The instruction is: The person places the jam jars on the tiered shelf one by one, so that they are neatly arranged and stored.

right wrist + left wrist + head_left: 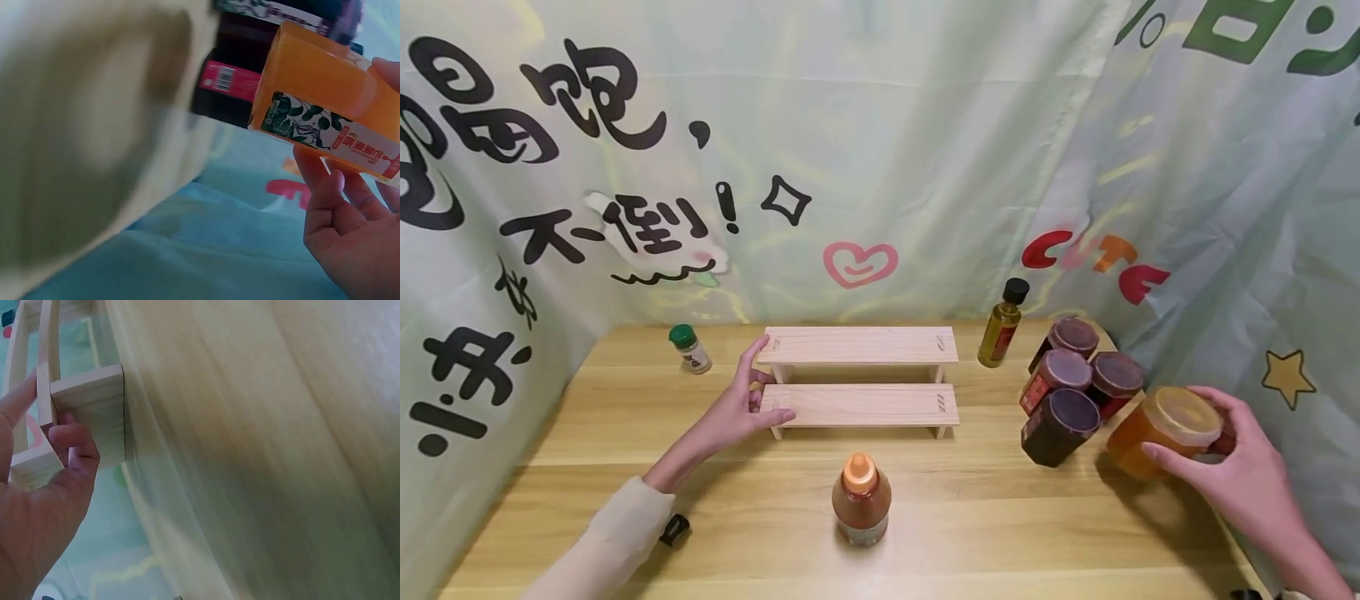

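Orange glows through the clear walls of a jar (1153, 442), which is grasped by the right hand (1251, 479) near the right edge of the wooden table (962, 533). The thumb is set against the near side and the other fingers are passed round the far side. A white label (337, 134), printed with leaves and red characters, is shown in the right wrist view. Whether the jar's base is touching the table cannot be told.

Just to the left of it, 4 dark jars (1060, 437) are grouped closely together, and a red label is seen on at least 1.

By the left hand (741, 408), the left end of a pale wooden rack (857, 404) is gripped; the thumb is laid over the lower of its 2 tiers, and the higher tier is set behind.

Between the rack and the dark jars, farther back, a black-capped bottle (1000, 329) of yellowish liquid is placed. To the left of the rack, a small green-capped shaker (692, 354) is seen. Nearer the front, a brownish sauce bottle (861, 504) with an orange cap is stood upright. Behind the table, a pale green cloth (925, 125) is hung, with black characters and a pink heart (861, 265) printed on it.
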Tool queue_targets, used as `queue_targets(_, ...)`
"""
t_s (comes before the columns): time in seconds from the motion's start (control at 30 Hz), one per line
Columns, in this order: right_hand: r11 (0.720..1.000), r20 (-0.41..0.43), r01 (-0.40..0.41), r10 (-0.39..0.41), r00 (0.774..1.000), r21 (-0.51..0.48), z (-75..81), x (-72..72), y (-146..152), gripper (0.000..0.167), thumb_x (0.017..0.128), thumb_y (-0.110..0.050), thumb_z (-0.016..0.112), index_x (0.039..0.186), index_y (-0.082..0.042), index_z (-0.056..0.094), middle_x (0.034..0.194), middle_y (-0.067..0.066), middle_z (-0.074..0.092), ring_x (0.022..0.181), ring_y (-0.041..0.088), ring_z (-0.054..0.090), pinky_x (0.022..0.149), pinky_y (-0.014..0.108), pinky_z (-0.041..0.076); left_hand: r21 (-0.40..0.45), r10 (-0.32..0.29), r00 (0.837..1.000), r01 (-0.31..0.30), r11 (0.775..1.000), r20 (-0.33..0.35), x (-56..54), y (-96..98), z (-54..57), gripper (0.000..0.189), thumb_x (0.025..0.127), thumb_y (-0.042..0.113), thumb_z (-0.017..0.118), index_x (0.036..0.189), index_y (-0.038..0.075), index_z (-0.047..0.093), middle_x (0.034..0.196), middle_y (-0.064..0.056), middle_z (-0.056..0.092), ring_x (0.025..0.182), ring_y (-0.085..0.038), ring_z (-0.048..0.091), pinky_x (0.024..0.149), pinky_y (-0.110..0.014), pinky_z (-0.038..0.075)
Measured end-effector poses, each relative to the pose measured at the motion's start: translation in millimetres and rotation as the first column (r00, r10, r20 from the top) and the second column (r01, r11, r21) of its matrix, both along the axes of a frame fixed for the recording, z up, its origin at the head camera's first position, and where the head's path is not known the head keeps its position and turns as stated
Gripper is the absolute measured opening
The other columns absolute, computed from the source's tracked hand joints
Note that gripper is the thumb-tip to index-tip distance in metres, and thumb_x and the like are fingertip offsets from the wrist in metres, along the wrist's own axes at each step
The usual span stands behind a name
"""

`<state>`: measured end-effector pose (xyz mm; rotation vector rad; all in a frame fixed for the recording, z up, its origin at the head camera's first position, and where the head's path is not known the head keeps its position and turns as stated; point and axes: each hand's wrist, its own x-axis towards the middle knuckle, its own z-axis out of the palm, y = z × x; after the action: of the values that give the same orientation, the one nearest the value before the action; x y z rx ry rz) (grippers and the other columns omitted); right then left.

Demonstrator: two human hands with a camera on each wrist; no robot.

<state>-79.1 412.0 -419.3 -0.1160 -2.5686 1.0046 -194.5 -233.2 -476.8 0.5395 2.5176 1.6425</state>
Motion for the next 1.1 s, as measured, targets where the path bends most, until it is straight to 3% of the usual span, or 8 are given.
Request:
queue_targets(0.3, 0.992, -0.123, 0.035, -0.050, 0.991, -0.119, 28.0, -6.1, -13, 0.102, 0.075, 0.004, 0.098, 0.152, -0.025, 0.038, 0.108, -0.030, 0.064, 0.077, -0.004, 0.063, 0.068, 0.005, 0.049, 0.061, -0.028, 0.998, 0.025, 0.998, 0.058, -1.3, 2.0, 0.8, 0.127, 0.094, 0.002, 0.087, 0.174, 0.040, -0.003, 0.129, -0.034, 0.047, 0.076, -0.027, 0.071, 0.061, -0.037, 0.062)
queue_targets(0.47, 0.992, -0.132, 0.037, -0.053, 0.990, -0.117, 43.4, -9.9, -21, 0.103, 0.075, 0.003, 0.098, 0.154, -0.025, 0.038, 0.108, -0.027, 0.065, 0.078, -0.002, 0.062, 0.069, 0.004, 0.047, 0.048, -0.018, 0.999, 0.016, 0.999, 0.042, -0.4, -0.6, -0.9, 0.127, 0.093, 0.004, 0.088, 0.175, 0.038, -0.003, 0.127, -0.032, 0.049, 0.069, -0.024, 0.066, 0.056, -0.033, 0.058)
queue_targets(0.7, 0.996, -0.144, 0.002, -0.015, 0.989, -0.090, 68.2, -18.4, -29, 0.101, 0.078, -0.001, 0.098, 0.156, -0.025, 0.038, 0.107, -0.021, 0.065, 0.080, 0.000, 0.059, 0.070, 0.005, 0.045, 0.082, -0.045, 0.996, 0.038, 0.996, 0.074, 0.3, 1.6, -3.0, 0.127, 0.094, 0.007, 0.089, 0.174, 0.041, -0.004, 0.131, -0.031, 0.045, 0.078, -0.030, 0.073, 0.062, -0.040, 0.064)
queue_targets(0.8, 0.998, -0.140, 0.003, -0.013, 0.990, -0.069, 76.9, -21.7, -35, 0.100, 0.079, -0.006, 0.099, 0.157, -0.025, 0.039, 0.109, -0.019, 0.064, 0.082, 0.002, 0.058, 0.070, 0.006, 0.043, 0.063, -0.048, 0.997, 0.044, 0.997, 0.063, -0.4, 3.2, -0.9, 0.127, 0.094, 0.008, 0.089, 0.174, 0.041, -0.004, 0.133, -0.032, 0.045, 0.072, -0.025, 0.067, 0.057, -0.034, 0.059)
queue_targets(0.93, 0.995, -0.134, -0.029, 0.017, 0.991, -0.091, 84.8, -27.0, -45, 0.098, 0.082, -0.005, 0.097, 0.157, -0.027, 0.038, 0.116, -0.017, 0.064, 0.087, 0.003, 0.061, 0.072, 0.008, 0.043, 0.024, -0.050, 0.998, 0.049, 0.999, 0.039, -0.9, 2.6, 2.2, 0.125, 0.095, 0.010, 0.088, 0.174, 0.042, -0.003, 0.141, -0.030, 0.042, 0.069, -0.020, 0.058, 0.054, -0.028, 0.051)
queue_targets(1.1, 0.991, -0.134, -0.075, 0.059, 0.989, -0.114, 90.2, -34.3, -60, 0.097, 0.083, -0.003, 0.096, 0.156, -0.029, 0.038, 0.119, -0.014, 0.065, 0.090, 0.005, 0.062, 0.073, 0.009, 0.046, 0.018, -0.063, 0.998, 0.063, 0.998, 0.011, -1.6, -0.6, 0.4, 0.123, 0.095, 0.006, 0.087, 0.175, 0.038, -0.001, 0.148, -0.030, 0.036, 0.076, -0.022, 0.060, 0.055, -0.028, 0.052)
